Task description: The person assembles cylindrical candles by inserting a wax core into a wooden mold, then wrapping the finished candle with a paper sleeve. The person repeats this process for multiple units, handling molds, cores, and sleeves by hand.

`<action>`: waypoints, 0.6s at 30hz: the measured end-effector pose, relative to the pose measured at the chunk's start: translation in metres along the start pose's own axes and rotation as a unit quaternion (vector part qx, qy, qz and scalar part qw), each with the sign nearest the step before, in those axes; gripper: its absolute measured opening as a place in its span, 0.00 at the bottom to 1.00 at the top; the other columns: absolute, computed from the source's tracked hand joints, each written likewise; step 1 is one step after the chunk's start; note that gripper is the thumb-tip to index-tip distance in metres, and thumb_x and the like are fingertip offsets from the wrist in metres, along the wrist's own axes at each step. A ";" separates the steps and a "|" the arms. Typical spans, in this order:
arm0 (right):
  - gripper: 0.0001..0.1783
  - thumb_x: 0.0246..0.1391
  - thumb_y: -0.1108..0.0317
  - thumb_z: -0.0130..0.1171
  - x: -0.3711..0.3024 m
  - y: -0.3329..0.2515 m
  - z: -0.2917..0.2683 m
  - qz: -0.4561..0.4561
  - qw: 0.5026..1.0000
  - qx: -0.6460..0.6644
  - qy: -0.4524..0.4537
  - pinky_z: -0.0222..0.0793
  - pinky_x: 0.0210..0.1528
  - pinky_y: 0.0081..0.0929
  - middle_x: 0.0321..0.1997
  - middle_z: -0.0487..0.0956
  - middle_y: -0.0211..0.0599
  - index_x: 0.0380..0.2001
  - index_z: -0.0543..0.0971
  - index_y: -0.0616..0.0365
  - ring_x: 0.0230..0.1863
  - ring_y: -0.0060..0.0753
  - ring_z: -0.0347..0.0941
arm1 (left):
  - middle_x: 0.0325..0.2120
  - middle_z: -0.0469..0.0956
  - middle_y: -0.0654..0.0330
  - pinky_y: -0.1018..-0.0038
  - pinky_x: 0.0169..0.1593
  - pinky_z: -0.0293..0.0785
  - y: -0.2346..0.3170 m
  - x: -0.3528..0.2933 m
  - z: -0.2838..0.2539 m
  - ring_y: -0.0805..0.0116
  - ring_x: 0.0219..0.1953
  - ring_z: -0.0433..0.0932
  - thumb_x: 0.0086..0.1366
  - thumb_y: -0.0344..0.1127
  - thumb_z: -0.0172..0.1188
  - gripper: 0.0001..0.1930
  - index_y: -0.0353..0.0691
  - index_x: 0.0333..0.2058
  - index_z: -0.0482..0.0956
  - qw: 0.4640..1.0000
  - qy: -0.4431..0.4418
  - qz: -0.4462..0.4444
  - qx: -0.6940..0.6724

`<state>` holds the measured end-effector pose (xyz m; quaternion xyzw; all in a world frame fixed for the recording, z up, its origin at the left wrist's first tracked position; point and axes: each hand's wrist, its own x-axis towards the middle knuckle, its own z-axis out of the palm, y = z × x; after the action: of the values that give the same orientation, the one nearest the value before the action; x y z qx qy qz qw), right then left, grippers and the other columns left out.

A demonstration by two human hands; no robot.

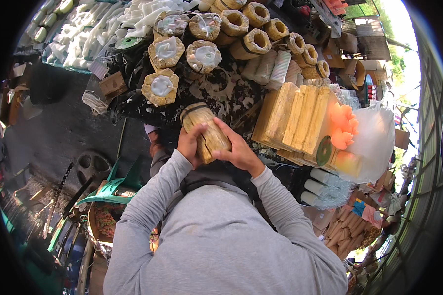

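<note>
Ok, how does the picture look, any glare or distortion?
In the head view, fisheye curvature bends the dark ribbed wall at right; the corners are black; the bright outdoor patch at upper right is washed out; the left hand and right hand around the yellowish-brown, black-banded block look fairly clear.

Casting workshop, partly open-sided, likely candle work.
Hexagonal moulds [151,94] hold pale, waxy fill; hollow yellowish moulds [242,49] grouped beside them. White cast-looking pieces [83,39] heaped in bulk; white cylinders [313,186] bundled in clear wrap. Orange flower-shaped piece [342,125]. Pale flakes [216,90] spatter the dark work area. Daylight enters at right.
</note>
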<state>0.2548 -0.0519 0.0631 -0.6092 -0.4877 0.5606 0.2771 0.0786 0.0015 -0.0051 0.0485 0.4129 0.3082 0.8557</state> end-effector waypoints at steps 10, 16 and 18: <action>0.59 0.37 0.42 0.85 0.071 -0.046 -0.012 0.005 0.982 -0.188 0.019 0.71 0.67 0.43 0.65 0.78 0.57 0.67 0.70 0.64 0.66 0.57 0.76 | 0.57 0.82 0.50 0.48 0.63 0.79 0.031 0.057 -0.013 0.47 0.58 0.82 0.74 0.66 0.52 0.34 0.43 0.63 0.75 0.956 -0.113 -0.163 -0.215; 0.57 0.41 0.31 0.78 0.107 -0.063 -0.006 0.059 0.956 -0.286 0.002 0.72 0.64 0.51 0.61 0.78 0.60 0.64 0.70 0.62 0.64 0.63 0.76 | 0.59 0.79 0.49 0.38 0.57 0.82 0.051 0.047 -0.016 0.43 0.58 0.81 0.73 0.78 0.42 0.43 0.49 0.69 0.69 0.958 -0.124 -0.167 -0.195; 0.55 0.42 0.30 0.77 0.111 -0.063 -0.005 0.063 0.952 -0.301 0.004 0.72 0.63 0.53 0.60 0.78 0.58 0.62 0.70 0.59 0.63 0.62 0.76 | 0.59 0.79 0.48 0.38 0.54 0.84 0.052 0.040 -0.021 0.42 0.57 0.82 0.73 0.78 0.41 0.43 0.49 0.70 0.67 0.970 -0.120 -0.170 -0.124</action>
<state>0.2307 0.0731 0.0739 -0.6960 -0.5934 0.4016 0.0469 0.0566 0.0625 -0.0287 -0.0923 0.2675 0.1987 0.9383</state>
